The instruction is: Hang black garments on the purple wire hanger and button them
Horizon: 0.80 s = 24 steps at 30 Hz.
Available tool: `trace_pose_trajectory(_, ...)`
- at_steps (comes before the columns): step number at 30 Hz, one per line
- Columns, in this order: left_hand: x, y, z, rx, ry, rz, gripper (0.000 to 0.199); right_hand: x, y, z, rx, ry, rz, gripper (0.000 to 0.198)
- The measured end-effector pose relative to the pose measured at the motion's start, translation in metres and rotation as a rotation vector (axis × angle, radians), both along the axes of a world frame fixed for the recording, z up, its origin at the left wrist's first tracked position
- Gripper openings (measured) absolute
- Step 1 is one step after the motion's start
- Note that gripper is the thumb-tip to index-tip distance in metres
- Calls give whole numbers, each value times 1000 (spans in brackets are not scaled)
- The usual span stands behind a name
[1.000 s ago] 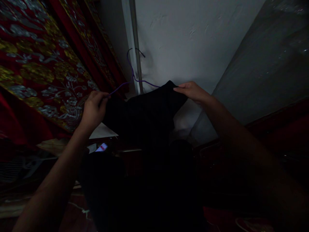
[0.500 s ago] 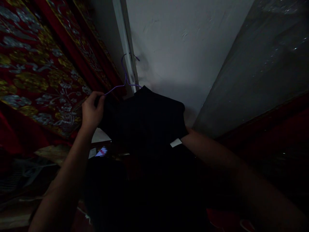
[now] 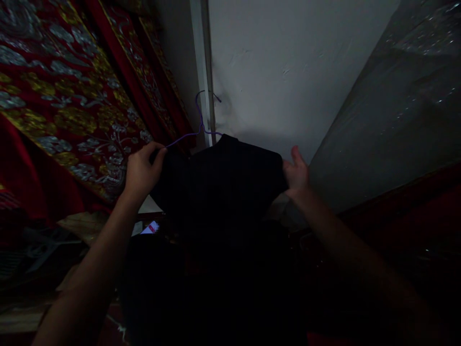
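A dark garment point(image 3: 219, 187), perhaps a shirt, is spread on a purple wire clothes hanger point(image 3: 185, 137), with the hook pointing up. At the garment's left shoulder my left hand point(image 3: 143, 169) pinches the hanger wire and the cloth between thumb and fingers. My right hand point(image 3: 297, 173) is beside the right shoulder, against the garment's edge. Its thumb stands up, away from the other fingers, which are partly hidden and blurred. Below, the cloth merges into deep shadow.
Red cloth point(image 3: 75, 110) embroidered in gold and silver hangs at the left. Behind the garment is a pale wall point(image 3: 281, 72) with a narrow vertical strip point(image 3: 203, 53). Clear plastic sheeting point(image 3: 396, 96) covers the right side. A small bright card-like item point(image 3: 150, 228) lies below my left hand.
My right hand has come out from inside the garment and is now visible at its right shoulder. The white tag seen earlier no longer shows. My left hand keeps its pinch.
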<state>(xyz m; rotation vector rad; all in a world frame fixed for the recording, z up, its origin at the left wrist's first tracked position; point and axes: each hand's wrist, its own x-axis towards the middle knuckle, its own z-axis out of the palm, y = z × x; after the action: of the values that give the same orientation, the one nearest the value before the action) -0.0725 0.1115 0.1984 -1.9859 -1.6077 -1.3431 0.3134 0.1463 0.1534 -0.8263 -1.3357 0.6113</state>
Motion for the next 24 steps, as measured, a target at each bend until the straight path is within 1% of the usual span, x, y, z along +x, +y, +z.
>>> trace_pose_trajectory(3, 1, 4, 0, 16, -31, 11, 19, 10, -2, 31, -41, -117, 40, 75)
trace_pose_trajectory(5, 0, 8, 0, 9, -63, 22, 19, 2, -11, 52, -68, -159, 53, 81)
trace_pose_trajectory(6, -1, 10, 0, -1, -79, 24, 19, -5, -18, 60, -86, -154, 86, 83)
trace_pose_trajectory(7, -2, 12, -1, -11, -95, 22, 19, -14, -26, 66, -113, -139, 158, 86)
trace_pose_trajectory(8, -3, 13, -2, -18, -115, 16, 20, -22, -33, 69, -148, -127, 275, 89)
trace_pose_trajectory(9, -3, 14, -4, -21, -147, 3, 21, -31, -41, 69, -179, -122, 433, 93)
trace_pose_trajectory(10, -3, 15, -5, -27, -193, -21, 23, -38, -48, 67, -204, -144, 627, 97)
trace_pose_trajectory(11, -2, 14, -7, -34, -251, -53, 25, -45, -54, 63, -222, -211, 841, 98)
trace_pose_trajectory(12, 0, 12, -9, -43, -313, -97, 28, -52, -58, 57, -229, -324, 1029, 95)
trace_pose_trajectory(13, 4, 9, -11, -52, -368, -153, 32, -58, -60, 49, -219, -472, 1146, 87)
trace_pose_trajectory(14, 10, 6, -12, -64, -408, -215, 38, -63, -60, 40, -190, -632, 1165, 76)
trace_pose_trajectory(15, 17, 1, -13, -72, -430, -275, 44, -69, -59, 31, -146, -779, 1091, 63)
trace_pose_trajectory(16, 26, -3, -13, -73, -441, -324, 48, -75, -56, 21, -89, -892, 953, 56)
trace_pose_trajectory(17, 36, -8, -13, -74, -451, -368, 52, -82, -53, 10, -19, -953, 781, 60)
trace_pose_trajectory(18, 48, -13, -13, -83, -469, -415, 55, -89, -50, -1, 51, -977, 617, 73)
trace_pose_trajectory(20, 73, -22, -12, -144, -536, -545, 60, -103, -43, -22, 183, -993, 383, 103)
trace_pose_trajectory(21, 86, -26, -11, -200, -577, -628, 63, -110, -40, -33, 248, -989, 294, 112)
trace_pose_trajectory(22, 97, -31, -11, -271, -619, -712, 65, -115, -37, -42, 306, -974, 212, 116)
trace_pose_trajectory(24, 112, -41, -12, -426, -684, -828, 65, -122, -32, -59, 389, -920, 96, 112)
